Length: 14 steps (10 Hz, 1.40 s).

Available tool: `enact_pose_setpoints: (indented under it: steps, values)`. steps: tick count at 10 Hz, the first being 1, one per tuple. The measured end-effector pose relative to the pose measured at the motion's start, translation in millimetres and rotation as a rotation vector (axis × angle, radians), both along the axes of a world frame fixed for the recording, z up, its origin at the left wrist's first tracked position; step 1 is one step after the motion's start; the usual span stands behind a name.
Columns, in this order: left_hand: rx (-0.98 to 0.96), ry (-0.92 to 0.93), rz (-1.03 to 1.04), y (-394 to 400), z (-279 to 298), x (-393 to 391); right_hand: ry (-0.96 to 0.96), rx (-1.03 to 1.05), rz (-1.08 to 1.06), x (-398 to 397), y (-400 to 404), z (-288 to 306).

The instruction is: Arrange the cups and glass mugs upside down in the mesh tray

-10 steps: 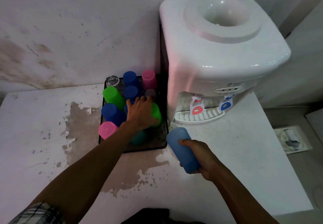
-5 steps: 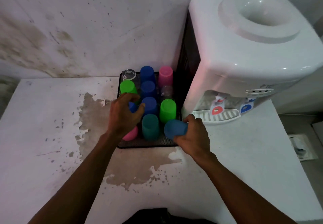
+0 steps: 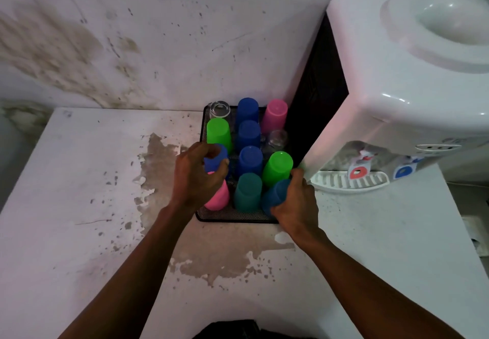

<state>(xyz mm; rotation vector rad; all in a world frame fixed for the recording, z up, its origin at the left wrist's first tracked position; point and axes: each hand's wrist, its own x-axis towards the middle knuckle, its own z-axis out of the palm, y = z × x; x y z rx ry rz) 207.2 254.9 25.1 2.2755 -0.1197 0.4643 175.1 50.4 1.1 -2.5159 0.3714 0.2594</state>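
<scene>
A black mesh tray (image 3: 232, 217) sits against the wall and holds several upside-down plastic cups in blue, green, pink and teal. Two glass mugs stand in it too, one at the back left (image 3: 219, 109) and one on the right (image 3: 276, 138). My right hand (image 3: 296, 203) grips a light blue cup (image 3: 275, 195), upside down in the tray's front right corner beside the teal cup (image 3: 247, 191). My left hand (image 3: 197, 177) is closed around a dark blue cup (image 3: 215, 160) in the left column, above a pink cup (image 3: 219, 198).
A white water dispenser (image 3: 397, 87) stands right beside the tray, with its drip tray (image 3: 349, 181) and red and blue taps close to my right hand. The white table (image 3: 79, 179) has worn brown patches. A stained wall runs behind the tray.
My right hand carried the light blue cup from the table by the dispenser into the tray's front right corner. My left hand shifted from the tray's middle to the left column.
</scene>
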Motion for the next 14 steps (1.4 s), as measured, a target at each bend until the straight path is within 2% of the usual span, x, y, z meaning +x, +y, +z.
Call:
enact_pose_setpoints:
  steps: [1,2,3,12,14]
  values:
    - [0.104,0.072,-0.12,-8.5,-2.2,-5.0,-0.027,0.026,0.002,-0.9,2.7,-2.2]
    - [0.472,0.258,-0.217,-26.9,-10.8,-11.1,-0.054,0.032,0.024,-1.0,4.9,-6.5]
    - [0.671,0.42,-0.231,-48.4,-20.8,-17.4,-0.053,-0.002,0.042,0.7,4.7,-9.1]
    - [0.704,0.505,-0.209,-60.2,-22.9,-17.8,-0.017,-0.052,0.086,0.2,-8.1,-4.9]
    - [0.615,0.446,-0.197,-58.4,-10.4,-14.8,-0.06,0.018,0.081,-1.1,-20.4,7.4]
